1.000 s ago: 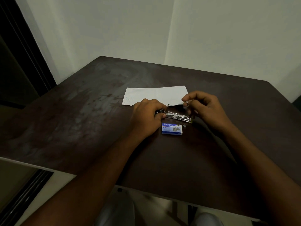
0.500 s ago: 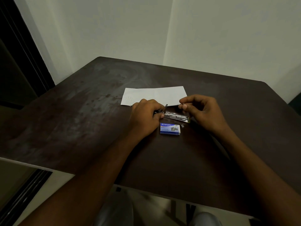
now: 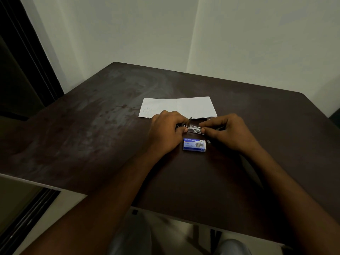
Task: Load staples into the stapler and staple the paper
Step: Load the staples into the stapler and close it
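A small metal stapler (image 3: 194,128) lies opened on the dark table, its shiny channel exposed between my hands. My left hand (image 3: 166,133) covers and grips its left end. My right hand (image 3: 225,132) pinches a small strip of staples (image 3: 203,130) against the channel's right end. A blue staple box (image 3: 194,144) lies just in front of the stapler. The folded white paper (image 3: 177,107) lies flat right behind both hands.
A tiny loose piece of staples (image 3: 208,141) rests right of the box. The dark brown table (image 3: 103,137) stands in a corner of two white walls. Its near edge runs just above my knees.
My right hand has come down and leftward from above the stapler's right end onto the open channel. My left hand has stayed on the stapler.
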